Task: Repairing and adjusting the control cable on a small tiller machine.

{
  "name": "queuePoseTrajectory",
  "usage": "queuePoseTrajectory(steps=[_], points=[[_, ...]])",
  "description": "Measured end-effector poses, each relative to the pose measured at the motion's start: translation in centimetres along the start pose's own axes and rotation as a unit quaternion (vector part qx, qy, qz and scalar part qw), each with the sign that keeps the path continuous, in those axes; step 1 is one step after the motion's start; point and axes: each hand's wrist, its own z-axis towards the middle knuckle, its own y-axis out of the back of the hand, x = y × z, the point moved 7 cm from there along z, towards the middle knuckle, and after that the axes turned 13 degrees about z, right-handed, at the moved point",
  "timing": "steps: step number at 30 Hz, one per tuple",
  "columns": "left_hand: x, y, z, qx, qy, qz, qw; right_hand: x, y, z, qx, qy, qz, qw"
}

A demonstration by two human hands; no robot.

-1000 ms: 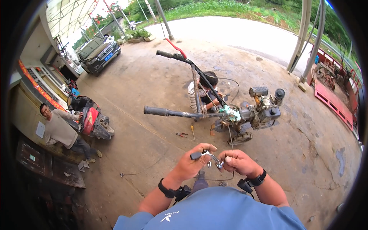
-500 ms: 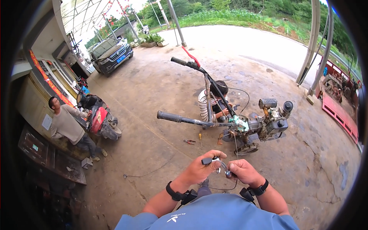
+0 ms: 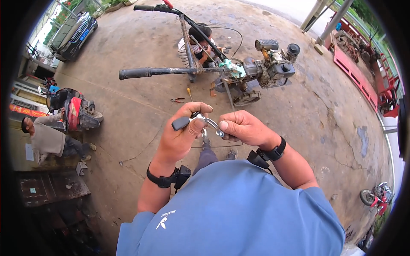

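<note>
Cracked concrete [image 3: 316, 136] underlies the curved metal lever [image 3: 211, 122].

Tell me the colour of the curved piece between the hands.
The curved piece is shiny silver, seen best in the head view.

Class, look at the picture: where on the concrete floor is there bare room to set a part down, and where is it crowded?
Bare floor lies between the right hand and the red panel, and between the parked red motorbike and the pliers. It is crowded around the two-handled machine, where a person crouches.
</note>
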Motion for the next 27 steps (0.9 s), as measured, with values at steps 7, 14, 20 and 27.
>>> queuePoseTrajectory(steps=[7, 14, 20, 27], points=[[1.4, -0.6, -0.3, -0.015, 0.018, -0.011, 1.0, 0.5, -0.4, -2.0, -0.028, 0.036, -0.026, 0.999], [5.4, 2.3, -1.3, -0.052, -0.033, 0.02, 0.998, -1.4, -0.8, -0.9, 0.028, 0.111, -0.021, 0.993], [1.9, -2.9, 0.6, 0.029, -0.013, 0.033, 0.999, -0.8, -0.5, -4.8, -0.024, 0.112, 0.085, 0.99], [0.6, -5.6, 1.4, 0.08, -0.016, 0.011, 0.997, -0.4, 0.4, -6.6, -0.074, 0.178, 0.019, 0.981]])
